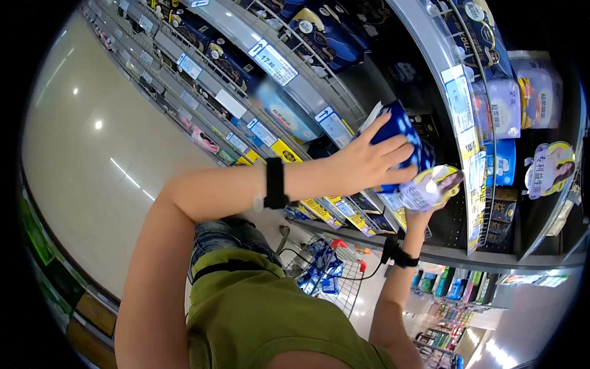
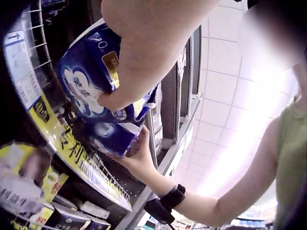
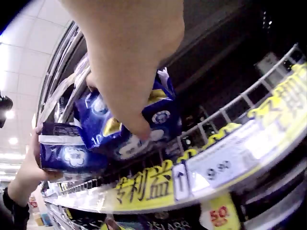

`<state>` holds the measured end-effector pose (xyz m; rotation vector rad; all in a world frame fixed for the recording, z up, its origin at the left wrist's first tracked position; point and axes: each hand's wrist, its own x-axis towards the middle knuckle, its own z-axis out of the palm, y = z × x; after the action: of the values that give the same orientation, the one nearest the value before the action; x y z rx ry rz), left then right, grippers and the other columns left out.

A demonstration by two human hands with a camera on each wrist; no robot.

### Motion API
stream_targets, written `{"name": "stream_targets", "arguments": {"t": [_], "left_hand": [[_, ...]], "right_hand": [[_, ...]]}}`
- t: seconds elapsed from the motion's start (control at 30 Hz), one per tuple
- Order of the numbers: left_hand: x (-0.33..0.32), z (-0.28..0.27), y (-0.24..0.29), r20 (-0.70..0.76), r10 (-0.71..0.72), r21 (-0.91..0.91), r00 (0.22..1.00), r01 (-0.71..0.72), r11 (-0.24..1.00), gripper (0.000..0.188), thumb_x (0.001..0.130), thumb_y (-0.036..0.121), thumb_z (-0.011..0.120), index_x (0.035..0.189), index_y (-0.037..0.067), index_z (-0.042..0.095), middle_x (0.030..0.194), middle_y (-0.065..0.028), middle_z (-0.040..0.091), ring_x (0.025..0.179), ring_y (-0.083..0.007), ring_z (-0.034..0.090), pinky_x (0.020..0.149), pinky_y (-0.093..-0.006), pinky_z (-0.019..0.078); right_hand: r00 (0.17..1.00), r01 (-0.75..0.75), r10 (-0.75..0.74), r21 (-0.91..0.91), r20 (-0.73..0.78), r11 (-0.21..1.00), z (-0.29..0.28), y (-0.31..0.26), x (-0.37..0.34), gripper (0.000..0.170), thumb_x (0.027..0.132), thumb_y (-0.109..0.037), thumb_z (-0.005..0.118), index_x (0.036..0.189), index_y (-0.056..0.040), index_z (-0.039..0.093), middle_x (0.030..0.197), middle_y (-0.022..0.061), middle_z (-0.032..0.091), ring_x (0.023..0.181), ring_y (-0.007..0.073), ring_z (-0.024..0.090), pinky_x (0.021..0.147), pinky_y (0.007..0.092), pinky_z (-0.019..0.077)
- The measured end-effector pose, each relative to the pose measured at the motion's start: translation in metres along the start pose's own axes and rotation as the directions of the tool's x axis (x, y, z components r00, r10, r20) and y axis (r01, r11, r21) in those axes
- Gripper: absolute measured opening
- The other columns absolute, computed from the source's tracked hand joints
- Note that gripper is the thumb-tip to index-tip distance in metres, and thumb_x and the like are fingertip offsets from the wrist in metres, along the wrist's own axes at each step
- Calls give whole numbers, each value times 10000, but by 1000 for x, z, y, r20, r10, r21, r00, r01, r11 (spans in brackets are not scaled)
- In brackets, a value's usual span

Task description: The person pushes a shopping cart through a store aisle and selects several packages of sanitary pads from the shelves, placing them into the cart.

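Observation:
My left hand (image 1: 384,154) reaches across to the shelf and grips a dark blue tissue pack (image 1: 396,129), fingers spread over it. In the left wrist view the thumb presses on the pack's (image 2: 86,72) printed front. My right hand (image 1: 421,218) is partly covered by a yellow and lilac promotion sign (image 1: 430,187) in the head view. The right wrist view has it gripping a blue pack (image 3: 129,139) from above. Beside that, my left hand (image 3: 31,165) holds the end of its pack (image 3: 72,151). Both packs are side by side, close over the shelf's front edge.
A wire guard (image 3: 230,112) and a price strip (image 3: 216,172) run along the shelf front. Lilac packs (image 1: 501,104) and dark blue packs (image 1: 319,37) fill neighbouring shelf sections. Below stands a shopping cart (image 1: 353,289) with several blue packs (image 1: 326,264) in it.

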<state>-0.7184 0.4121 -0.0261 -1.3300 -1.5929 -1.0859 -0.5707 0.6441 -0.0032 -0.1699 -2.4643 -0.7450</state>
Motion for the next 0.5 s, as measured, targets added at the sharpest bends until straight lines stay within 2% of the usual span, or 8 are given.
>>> {"name": "stream_targets", "arguments": {"t": [0.03,0.1,0.23,0.33,0.37,0.4,0.43,0.5], "left_hand": [[-10,-1,5,-21,16,-30,1000,-16,999,339,685,194,540,1011,149,462,979,-86,466,1023,-211,412,917,-545,223],[-31,-3,13,35,5,-135,999,-1,991,323,698,188,540,1011,158,465,972,-77,456,1009,-211,418,917,-538,239],[-81,-6,30,93,111,-329,990,-74,941,416,622,179,625,1004,237,469,984,-58,427,965,-204,445,903,-517,274],[-131,6,58,255,154,-576,955,22,817,476,589,213,651,1024,222,460,988,-70,425,967,-225,446,898,-512,273],[-145,8,69,330,160,-622,930,87,778,471,610,219,636,1044,205,453,981,-74,429,972,-233,440,903,-510,267],[-154,10,78,379,119,-636,918,165,754,514,580,237,663,1046,194,451,997,-84,411,982,-249,423,901,-513,261],[-160,13,86,425,80,-648,902,241,722,558,549,255,690,1047,183,449,1012,-94,393,992,-265,406,900,-516,256],[-164,19,97,519,50,-662,854,364,655,631,530,282,725,1065,123,432,1034,-112,369,1008,-290,364,897,-513,247]], "right_hand": [[981,-54,84,170,-177,984,-11,-12,-6,579,661,-222,616,1139,-73,325,1192,198,358,1094,356,335,915,478,194],[966,33,8,154,-259,988,-18,1,-46,604,615,-186,654,1125,-110,341,1205,191,352,1103,335,338,913,486,200],[942,-134,243,406,-230,904,-44,-32,-106,708,563,-108,714,1142,-124,305,1196,178,330,1106,330,340,919,447,264],[858,-467,502,573,109,673,-56,-88,-150,761,574,-114,729,1177,-96,265,1191,172,309,1098,322,338,919,410,282],[792,-571,559,621,245,536,-58,-105,-167,774,574,-122,733,1185,-83,260,1186,170,310,1090,317,343,919,399,282],[646,-673,660,694,383,256,-42,-117,-207,811,561,-140,740,1194,-43,242,1174,168,311,1071,308,357,913,375,287],[571,-747,691,630,444,212,-36,-125,-234,820,543,-142,747,1186,-10,256,1146,180,335,1052,310,368,900,370,297],[534,-842,644,410,548,350,-63,-132,-228,797,525,-127,746,1162,10,288,1114,200,361,1030,334,376,886,374,304]]}}
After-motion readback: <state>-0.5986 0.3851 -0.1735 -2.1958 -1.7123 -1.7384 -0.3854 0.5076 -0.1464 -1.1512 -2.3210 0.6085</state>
